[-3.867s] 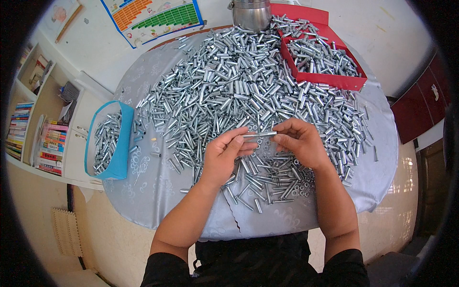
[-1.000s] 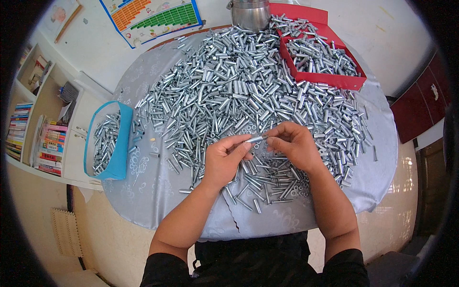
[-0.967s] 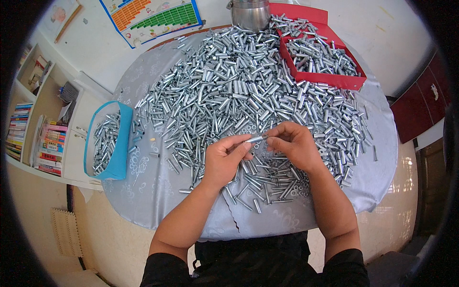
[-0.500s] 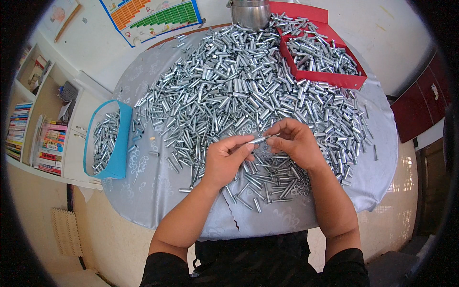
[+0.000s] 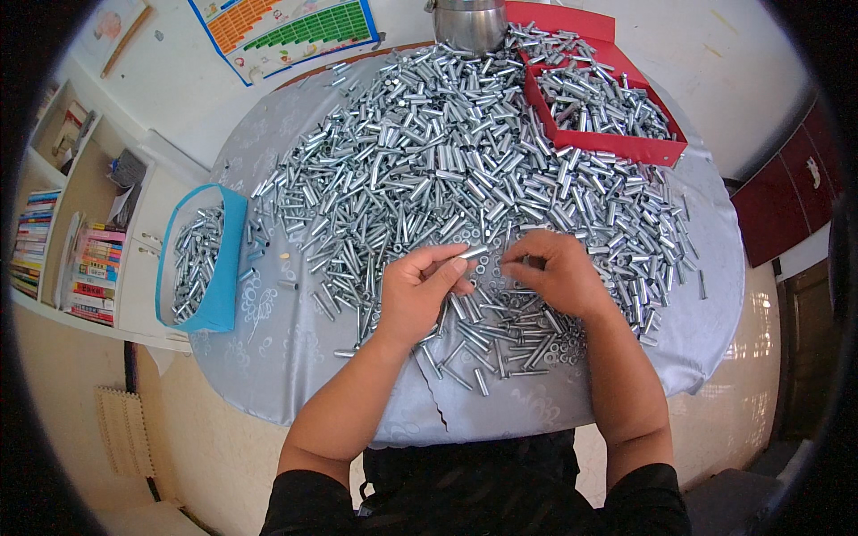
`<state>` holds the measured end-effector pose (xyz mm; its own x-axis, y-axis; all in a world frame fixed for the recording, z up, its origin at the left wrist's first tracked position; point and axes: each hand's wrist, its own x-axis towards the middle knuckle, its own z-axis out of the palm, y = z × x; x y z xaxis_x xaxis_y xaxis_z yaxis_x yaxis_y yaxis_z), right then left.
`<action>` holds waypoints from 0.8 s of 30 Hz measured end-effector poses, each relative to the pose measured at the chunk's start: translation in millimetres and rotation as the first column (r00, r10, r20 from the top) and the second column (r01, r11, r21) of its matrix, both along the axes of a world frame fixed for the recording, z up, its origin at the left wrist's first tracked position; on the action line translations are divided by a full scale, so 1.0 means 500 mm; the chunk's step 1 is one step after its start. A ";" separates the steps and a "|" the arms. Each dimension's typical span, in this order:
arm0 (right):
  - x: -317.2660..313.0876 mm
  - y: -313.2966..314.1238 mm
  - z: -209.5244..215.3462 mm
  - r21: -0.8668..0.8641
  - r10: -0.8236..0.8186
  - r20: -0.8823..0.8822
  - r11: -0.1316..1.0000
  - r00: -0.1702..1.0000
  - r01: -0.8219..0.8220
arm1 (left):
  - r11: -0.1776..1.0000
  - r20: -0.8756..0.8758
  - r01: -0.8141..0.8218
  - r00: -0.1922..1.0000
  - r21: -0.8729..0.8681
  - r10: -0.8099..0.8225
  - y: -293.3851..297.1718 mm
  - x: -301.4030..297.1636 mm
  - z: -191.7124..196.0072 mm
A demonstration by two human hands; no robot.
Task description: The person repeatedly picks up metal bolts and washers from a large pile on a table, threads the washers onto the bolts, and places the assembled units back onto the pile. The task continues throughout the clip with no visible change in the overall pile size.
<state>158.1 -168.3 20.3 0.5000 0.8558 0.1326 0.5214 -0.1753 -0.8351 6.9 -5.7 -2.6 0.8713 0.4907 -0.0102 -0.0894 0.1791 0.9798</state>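
Note:
My left hand (image 5: 418,288) pinches a shiny metal sleeve (image 5: 473,253) between thumb and fingers, its free end pointing right. A short gap to the right, my right hand (image 5: 559,275) has its fingers curled down and thumb drawn in; whether something small sits in its fingertips is hidden. Both hands hover over the near part of a big heap of metal sleeves and bolts (image 5: 447,152). Below and between them lie loose long bolts (image 5: 505,344), and small washers or nuts (image 5: 563,348) are scattered by my right wrist.
On the left of the cloth-covered round table (image 5: 295,375) stands a blue bin (image 5: 231,259) holding metal sleeves. A red box (image 5: 617,147) full of metal parts is at the back right, beside a steel pot (image 5: 471,25). A bookshelf (image 5: 89,223) stands beyond the left edge.
My right hand has come away from the sleeve, moving slightly right and down, its fingers curling in. My left hand keeps the sleeve, now tilted a little more upward.

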 end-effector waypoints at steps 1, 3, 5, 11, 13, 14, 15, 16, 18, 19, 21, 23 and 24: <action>0.002 -0.002 -0.006 -0.007 0.052 0.143 0.999 0.988 -0.052 | 1.000 -0.010 -0.003 1.000 -0.008 0.003 -0.001 0.001 0.002; 0.002 0.000 -0.013 -0.034 0.118 0.300 0.993 0.947 -0.113 | 1.000 -0.019 -0.005 1.000 0.006 0.005 -0.003 0.000 0.001; -0.001 0.003 -0.016 -0.063 0.142 0.334 0.990 0.932 -0.128 | 1.000 -0.023 -0.001 1.000 0.011 0.001 -0.004 0.000 0.001; -0.002 -0.001 -0.018 -0.080 0.165 0.363 0.986 0.917 -0.146 | 1.000 -0.020 0.010 1.000 0.009 -0.010 -0.006 0.001 0.002; -0.006 0.001 -0.014 -0.106 0.179 0.380 0.983 0.908 -0.149 | 1.000 -0.035 0.007 0.999 0.026 -0.006 -0.005 -0.001 0.000; -0.007 0.000 -0.013 -0.121 0.183 0.388 0.982 0.903 -0.147 | 1.000 -0.033 0.006 0.999 0.025 -0.005 -0.006 -0.001 0.000; -0.008 0.000 -0.013 -0.119 0.182 0.396 0.982 0.900 -0.146 | 1.000 -0.031 0.005 0.999 0.025 -0.004 -0.006 0.000 0.000; -0.009 0.000 -0.013 -0.117 0.182 0.404 0.982 0.896 -0.147 | 1.000 -0.030 0.003 1.000 0.024 -0.003 -0.007 0.000 -0.001; -0.008 -0.003 -0.010 -0.121 0.183 0.421 0.982 0.888 -0.145 | 1.000 -0.045 0.011 0.999 0.026 -0.010 -0.007 0.002 0.000; -0.007 -0.004 -0.008 -0.128 0.186 0.429 0.981 0.884 -0.144 | 1.000 -0.053 0.015 0.999 0.026 -0.013 -0.007 0.003 0.000; -0.008 -0.003 -0.010 -0.119 0.179 0.439 0.983 0.881 -0.140 | 0.999 -0.049 0.014 0.999 0.035 -0.013 -0.007 0.002 -0.001; -0.010 -0.001 -0.013 -0.090 0.153 0.445 0.988 0.882 -0.126 | 0.999 -0.036 0.012 0.999 0.040 -0.011 -0.007 0.002 -0.004; -0.011 -0.001 -0.013 -0.090 0.147 0.440 0.989 0.886 -0.119 | 0.999 -0.025 0.011 1.000 0.041 -0.010 -0.007 0.002 -0.005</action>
